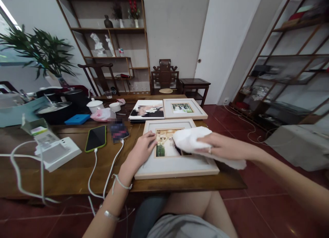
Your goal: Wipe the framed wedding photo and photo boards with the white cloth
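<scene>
A light wooden picture frame (177, 171) with a wide pale mat lies flat near the table's front edge. Inside it is a small photo (161, 145), its right part covered. My left hand (144, 147) rests on the frame's left side, fingers stretched over the mat and reaching the photo's edge. In my right hand (216, 145) is a bunched white cloth (191, 137), pressed on the photo's right part. One end of the cloth hangs past the frame's right side. My right fingertips are partly hidden by the cloth.
Behind lie a second framed photo (183, 108) and a photo album (146, 109). To the left are a charging phone (96, 138), a second device (119, 131), a white power strip (61, 152) with loose cables, a blue box (77, 119), a white teapot (94, 104) and a black pot (52, 111).
</scene>
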Tool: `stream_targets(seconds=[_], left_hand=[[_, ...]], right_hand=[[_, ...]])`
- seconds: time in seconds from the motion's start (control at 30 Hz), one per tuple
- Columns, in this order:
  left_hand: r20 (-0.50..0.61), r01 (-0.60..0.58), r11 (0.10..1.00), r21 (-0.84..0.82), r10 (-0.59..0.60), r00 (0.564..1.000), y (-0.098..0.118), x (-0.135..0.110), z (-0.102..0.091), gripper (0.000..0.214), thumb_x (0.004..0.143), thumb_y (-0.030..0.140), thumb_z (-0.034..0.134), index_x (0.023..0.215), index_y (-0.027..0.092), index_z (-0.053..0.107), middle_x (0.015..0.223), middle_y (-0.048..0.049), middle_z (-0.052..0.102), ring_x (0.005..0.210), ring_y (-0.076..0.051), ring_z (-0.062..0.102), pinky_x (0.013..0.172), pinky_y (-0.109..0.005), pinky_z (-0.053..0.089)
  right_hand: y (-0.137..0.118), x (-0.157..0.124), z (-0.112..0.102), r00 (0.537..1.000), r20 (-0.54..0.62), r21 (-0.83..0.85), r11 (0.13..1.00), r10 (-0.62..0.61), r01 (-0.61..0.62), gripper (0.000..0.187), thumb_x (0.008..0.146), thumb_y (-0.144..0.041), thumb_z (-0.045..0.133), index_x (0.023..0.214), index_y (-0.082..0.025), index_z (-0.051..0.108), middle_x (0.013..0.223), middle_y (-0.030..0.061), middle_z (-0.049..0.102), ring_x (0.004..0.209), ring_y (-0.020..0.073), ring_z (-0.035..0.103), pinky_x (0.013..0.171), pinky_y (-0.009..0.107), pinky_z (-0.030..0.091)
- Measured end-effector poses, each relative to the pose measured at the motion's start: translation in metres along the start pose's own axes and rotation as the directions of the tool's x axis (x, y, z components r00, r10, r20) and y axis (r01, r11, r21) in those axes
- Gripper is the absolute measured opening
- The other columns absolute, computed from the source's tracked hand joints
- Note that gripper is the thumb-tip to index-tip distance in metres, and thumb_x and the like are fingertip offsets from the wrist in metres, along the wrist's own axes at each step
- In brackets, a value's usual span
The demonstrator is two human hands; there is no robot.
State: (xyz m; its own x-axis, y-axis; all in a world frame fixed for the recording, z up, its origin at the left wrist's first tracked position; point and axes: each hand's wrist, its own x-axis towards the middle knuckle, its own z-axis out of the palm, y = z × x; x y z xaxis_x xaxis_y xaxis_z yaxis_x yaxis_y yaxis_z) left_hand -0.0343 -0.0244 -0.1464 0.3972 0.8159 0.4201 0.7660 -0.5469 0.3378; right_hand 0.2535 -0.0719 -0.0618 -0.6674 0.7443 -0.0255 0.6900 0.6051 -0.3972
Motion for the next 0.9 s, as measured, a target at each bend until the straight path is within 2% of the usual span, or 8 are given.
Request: stream_targets(seconds=[0.07, 0.17, 0.3, 0.37, 0.43, 0.47, 0.67, 0.9], left_hand=[[0.007, -0.002, 1.000, -0.007, 0.002, 1.000, 0.002, 0.000, -0.002, 0.028, 0.088, 0.025, 0.044, 0.098, 0.016, 0.068, 0.111, -0.0114, 0.064, 0.109, -0.026, 0.058, 0.097, -0.042, 0.044], [0.008, -0.002, 1.000, -0.009, 0.002, 1.000, 0.005, 0.000, -0.003, 0.028, 0.087, 0.027, 0.046, 0.098, 0.015, 0.069, 0.112, -0.0117, 0.064, 0.106, -0.026, 0.060, 0.096, -0.041, 0.045], [-0.006, 0.007, 1.000, -0.017, -0.007, 1.000, 0.005, -0.002, -0.002, 0.027, 0.086, 0.031, 0.049, 0.098, 0.018, 0.069, 0.113, -0.0103, 0.064, 0.108, -0.026, 0.059, 0.097, -0.040, 0.044], [-0.009, 0.010, 1.000, -0.017, -0.010, 1.000, 0.005, -0.002, -0.002, 0.027, 0.085, 0.031, 0.049, 0.099, 0.017, 0.068, 0.113, -0.0106, 0.064, 0.109, -0.025, 0.059, 0.097, -0.040, 0.044], [-0.007, 0.009, 1.000, -0.011, -0.009, 1.000, 0.005, -0.001, -0.002, 0.026, 0.084, 0.029, 0.051, 0.099, 0.016, 0.068, 0.112, -0.0117, 0.064, 0.107, -0.026, 0.059, 0.097, -0.040, 0.044], [-0.007, 0.007, 1.000, -0.009, -0.008, 1.000, 0.006, -0.001, -0.003, 0.026, 0.084, 0.029, 0.052, 0.099, 0.015, 0.068, 0.111, -0.0120, 0.065, 0.106, -0.026, 0.060, 0.095, -0.040, 0.045], [0.002, -0.005, 1.000, -0.022, 0.005, 1.000, 0.010, 0.000, -0.005, 0.024, 0.084, 0.025, 0.051, 0.098, 0.016, 0.069, 0.107, -0.0100, 0.067, 0.099, -0.023, 0.063, 0.090, -0.035, 0.048], [-0.002, 0.028, 0.999, -0.032, -0.028, 1.000, 0.004, 0.000, -0.001, 0.028, 0.082, 0.028, 0.053, 0.100, 0.013, 0.068, 0.113, -0.0145, 0.065, 0.111, -0.026, 0.058, 0.098, -0.040, 0.043]], right_hand=[[0.018, 0.003, -0.013, 0.976, -0.174, 0.118, 0.987, 0.131, -0.112, 0.021, 0.081, -0.034, 0.051, 0.088, -0.017, 0.061, 0.090, 0.0058, 0.066, 0.078, 0.0223, 0.061, 0.068, 0.032, 0.048], [0.042, 0.018, -0.032, 0.827, -0.496, 0.109, 0.964, 0.265, -0.243, 0.030, 0.070, -0.030, 0.064, 0.094, -0.014, 0.059, 0.092, 0.0092, 0.064, 0.079, 0.0244, 0.060, 0.065, 0.033, 0.047], [0.046, 0.064, -0.042, 0.613, -0.781, -0.186, 0.891, 0.122, -0.414, 0.028, 0.073, -0.006, 0.047, 0.099, -0.011, 0.057, 0.092, 0.0141, 0.062, 0.085, 0.0280, 0.057, 0.073, 0.038, 0.043], [0.035, 0.096, -0.034, 0.699, -0.715, -0.354, 0.866, -0.008, -0.353, 0.035, 0.075, 0.000, 0.038, 0.105, -0.008, 0.054, 0.098, 0.0172, 0.061, 0.091, 0.0284, 0.055, 0.075, 0.038, 0.041], [0.020, 0.126, -0.016, 0.864, -0.452, -0.544, 0.836, -0.220, -0.072, 0.035, 0.082, -0.001, 0.031, 0.110, -0.006, 0.052, 0.108, 0.0211, 0.058, 0.098, 0.0291, 0.052, 0.080, 0.040, 0.038], [0.013, 0.139, -0.005, 0.893, -0.344, -0.576, 0.816, -0.291, 0.044, 0.031, 0.084, -0.005, 0.034, 0.108, -0.009, 0.053, 0.111, 0.0190, 0.058, 0.101, 0.0278, 0.051, 0.082, 0.038, 0.037], [-0.003, 0.166, 0.048, 0.922, -0.084, -0.597, 0.760, -0.379, 0.257, 0.020, 0.087, -0.015, 0.044, 0.105, -0.016, 0.055, 0.102, 0.0109, 0.062, 0.098, 0.0219, 0.053, 0.084, 0.032, 0.035], [0.027, 0.120, 0.025, 0.982, -0.083, -0.630, 0.772, -0.173, 0.083, 0.030, 0.079, -0.002, 0.043, 0.104, -0.013, 0.056, 0.089, 0.0127, 0.062, 0.085, 0.0238, 0.056, 0.072, 0.031, 0.033]])
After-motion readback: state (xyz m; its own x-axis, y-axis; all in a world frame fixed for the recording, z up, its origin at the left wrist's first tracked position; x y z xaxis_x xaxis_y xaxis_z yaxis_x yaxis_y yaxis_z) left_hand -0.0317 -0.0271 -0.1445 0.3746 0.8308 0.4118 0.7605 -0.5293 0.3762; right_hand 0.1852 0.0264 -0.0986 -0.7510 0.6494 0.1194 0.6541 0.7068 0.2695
